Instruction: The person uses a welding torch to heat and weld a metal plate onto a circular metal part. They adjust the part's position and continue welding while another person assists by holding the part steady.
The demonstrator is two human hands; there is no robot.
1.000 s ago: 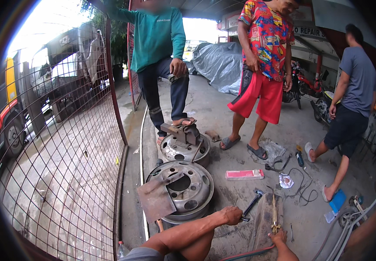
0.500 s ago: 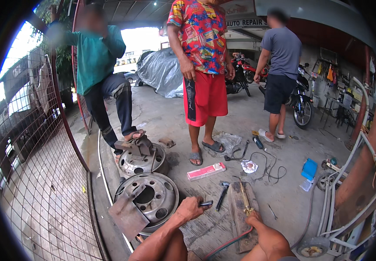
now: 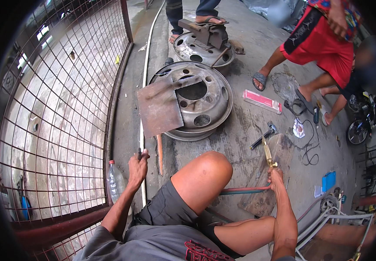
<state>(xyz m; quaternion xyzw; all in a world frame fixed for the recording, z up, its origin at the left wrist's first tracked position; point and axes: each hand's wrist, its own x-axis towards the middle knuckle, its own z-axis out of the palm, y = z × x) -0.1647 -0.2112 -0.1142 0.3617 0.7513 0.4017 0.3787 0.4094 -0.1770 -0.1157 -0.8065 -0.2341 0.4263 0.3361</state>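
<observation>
My right hand point(image 3: 276, 177) is closed around the handle end of a brass gas torch point(image 3: 267, 152), above a worn wooden board point(image 3: 257, 185). Red and green hoses point(image 3: 244, 190) run left from that hand. My left hand point(image 3: 138, 167) is closed on a small dark stick-like thing point(image 3: 139, 152), its kind unclear. Ahead of that hand, a rusty flat metal plate point(image 3: 158, 108) with a strip across its top rests on a steel wheel rim point(image 3: 218, 106). An orange-brown bar point(image 3: 160, 154) sticks out below the plate.
A second rim point(image 3: 188, 50) bears a vise point(image 3: 209, 35), with a person's foot point(image 3: 210, 20) on it. A plastic bottle point(image 3: 115, 178) stands by the mesh fence point(image 3: 66, 130). A hammer point(image 3: 262, 136), a red-and-white box point(image 3: 262, 102) and a cable point(image 3: 312, 150) lie ahead; another person stands close by.
My view has swung left and down. My left hand has moved left, away from the torch, to beside the plate, still holding the dark thing. The right hand keeps the torch over the board.
</observation>
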